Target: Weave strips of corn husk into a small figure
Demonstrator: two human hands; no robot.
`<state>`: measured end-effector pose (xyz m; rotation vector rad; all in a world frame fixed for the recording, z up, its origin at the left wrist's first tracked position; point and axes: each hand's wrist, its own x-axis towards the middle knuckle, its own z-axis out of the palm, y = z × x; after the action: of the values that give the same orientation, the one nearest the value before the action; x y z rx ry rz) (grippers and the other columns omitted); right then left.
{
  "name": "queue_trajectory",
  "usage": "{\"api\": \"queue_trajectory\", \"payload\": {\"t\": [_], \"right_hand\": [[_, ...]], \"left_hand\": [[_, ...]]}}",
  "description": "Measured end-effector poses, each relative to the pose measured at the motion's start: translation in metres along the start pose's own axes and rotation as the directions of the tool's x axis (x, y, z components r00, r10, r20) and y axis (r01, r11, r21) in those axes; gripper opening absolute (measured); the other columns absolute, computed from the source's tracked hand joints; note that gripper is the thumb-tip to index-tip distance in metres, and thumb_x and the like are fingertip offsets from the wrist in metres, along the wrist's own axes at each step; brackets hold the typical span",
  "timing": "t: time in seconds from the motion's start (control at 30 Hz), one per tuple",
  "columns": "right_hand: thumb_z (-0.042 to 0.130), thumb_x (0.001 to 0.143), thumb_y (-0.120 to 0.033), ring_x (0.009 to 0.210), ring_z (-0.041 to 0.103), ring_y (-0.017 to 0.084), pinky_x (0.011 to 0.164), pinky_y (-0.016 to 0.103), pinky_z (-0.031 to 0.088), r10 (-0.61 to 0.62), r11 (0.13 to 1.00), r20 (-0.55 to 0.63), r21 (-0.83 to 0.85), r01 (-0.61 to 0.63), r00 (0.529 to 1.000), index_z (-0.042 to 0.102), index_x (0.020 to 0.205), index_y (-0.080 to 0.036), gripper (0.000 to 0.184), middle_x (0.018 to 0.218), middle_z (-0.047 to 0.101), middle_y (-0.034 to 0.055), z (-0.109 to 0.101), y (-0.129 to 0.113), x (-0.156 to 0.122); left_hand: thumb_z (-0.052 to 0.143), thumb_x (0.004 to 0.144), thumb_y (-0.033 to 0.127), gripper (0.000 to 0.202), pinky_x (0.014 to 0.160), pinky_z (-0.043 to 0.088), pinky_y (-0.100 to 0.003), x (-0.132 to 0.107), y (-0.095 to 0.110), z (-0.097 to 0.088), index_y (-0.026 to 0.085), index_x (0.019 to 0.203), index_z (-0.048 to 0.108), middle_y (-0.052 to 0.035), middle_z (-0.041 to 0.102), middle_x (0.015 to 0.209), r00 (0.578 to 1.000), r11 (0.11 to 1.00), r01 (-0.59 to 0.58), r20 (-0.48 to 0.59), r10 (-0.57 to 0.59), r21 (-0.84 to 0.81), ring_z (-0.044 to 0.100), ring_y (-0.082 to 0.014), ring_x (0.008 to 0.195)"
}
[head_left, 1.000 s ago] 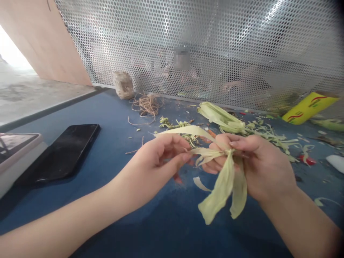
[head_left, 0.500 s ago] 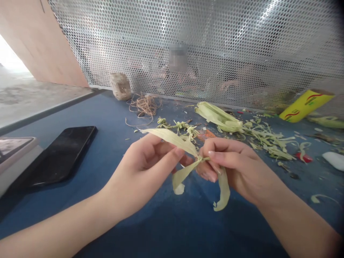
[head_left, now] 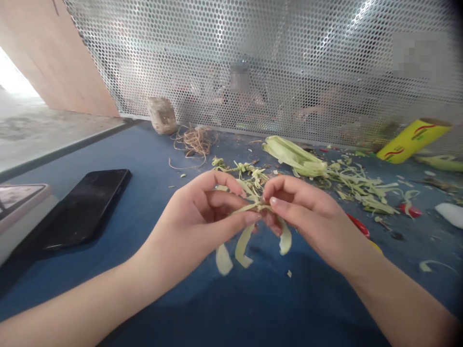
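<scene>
Both hands meet over the blue table around knotted strips of pale green corn husk (head_left: 244,246). My left hand (head_left: 213,212) is closed, with its thumb and fingers pinching the strips from the left side. From the right, my right hand (head_left: 304,207) pinches the same piece close to the knot, thumb against fingers. Several strip ends hang below the fingers; the knot itself is partly covered. Just behind the hands lies a braided, knotted length of husk (head_left: 246,169). Beyond it is a larger bundle of husk leaves (head_left: 294,156).
At left lie a black phone (head_left: 79,207) and a second device (head_left: 21,202). A jar (head_left: 162,115) and tangled twine (head_left: 195,142) sit near the perforated metal screen (head_left: 202,58). Shredded husk (head_left: 361,185), a yellow tube (head_left: 412,140) and a white object (head_left: 450,214) are at right.
My left hand's thumb has shifted right, to the knot, and the hands are closer together. The long strip that pointed left now hangs down. A small scrap lies on the table below.
</scene>
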<state>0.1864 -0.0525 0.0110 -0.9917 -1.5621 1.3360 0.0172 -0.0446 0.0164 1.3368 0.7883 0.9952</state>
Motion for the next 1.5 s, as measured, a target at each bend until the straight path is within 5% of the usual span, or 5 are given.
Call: {"api": "queue_trajectory", "payload": {"t": [0.33,0.63,0.97,1.13,1.5], "right_hand": [[0.06,0.075,-0.028,0.049,0.046,0.004,0.044,0.011,0.038,-0.11,0.925,-0.053,-0.371,0.082,0.993,0.058,0.074,-0.022,0.006,0.059,0.052,-0.0048,0.003,-0.003,-0.005],[0.062,0.071,-0.023,0.044,0.042,0.003,0.039,0.01,0.035,0.087,0.949,0.012,-0.306,-0.079,0.996,0.055,0.073,-0.02,0.008,0.053,0.046,-0.0064,-0.001,-0.004,-0.003],[0.06,0.072,-0.03,0.046,0.044,0.004,0.042,0.012,0.037,-0.024,0.964,-0.067,-0.266,0.006,0.997,0.053,0.07,-0.018,0.013,0.058,0.049,-0.0045,0.005,-0.001,0.0],[0.06,0.072,-0.03,0.047,0.041,0.004,0.041,0.013,0.035,-0.036,0.956,-0.071,-0.294,0.014,0.997,0.053,0.07,-0.018,0.014,0.057,0.046,-0.0048,0.003,-0.002,0.001],[0.045,0.083,-0.037,0.047,0.034,0.006,0.042,0.018,0.029,0.018,0.955,0.059,-0.295,0.0,0.998,0.054,0.075,-0.017,0.023,0.053,0.037,-0.005,0.008,0.001,0.0]], "left_hand": [[0.068,0.063,0.015,0.043,0.038,0.038,-0.012,0.001,-0.003,-0.003,0.024,0.086,0.033,0.0094,0.058,0.05,0.994,0.992,0.107,0.001,-0.107,0.063,0.048,-0.0052,0.039],[0.068,0.062,0.017,0.047,0.037,0.037,-0.014,-0.003,0.0,-0.001,0.025,0.087,0.03,0.0095,0.055,0.049,0.995,0.988,0.097,-0.027,-0.095,0.116,0.047,-0.0068,0.039],[0.067,0.065,0.017,0.04,0.046,0.042,-0.018,-0.003,-0.001,-0.004,0.024,0.085,0.033,0.0091,0.057,0.053,0.99,0.988,0.124,0.052,-0.129,0.09,0.053,-0.0083,0.047],[0.065,0.069,0.02,0.037,0.058,0.047,-0.021,0.001,-0.003,-0.003,0.018,0.099,0.045,-0.0005,0.063,0.08,0.996,0.997,0.066,-0.059,-0.064,0.03,0.059,-0.0118,0.068],[0.07,0.064,0.013,0.047,0.06,0.048,-0.019,0.01,-0.003,-0.008,0.019,0.104,0.047,0.0077,0.06,0.057,0.982,1.0,-0.006,-0.19,0.002,-0.022,0.059,-0.0089,0.056]]}}
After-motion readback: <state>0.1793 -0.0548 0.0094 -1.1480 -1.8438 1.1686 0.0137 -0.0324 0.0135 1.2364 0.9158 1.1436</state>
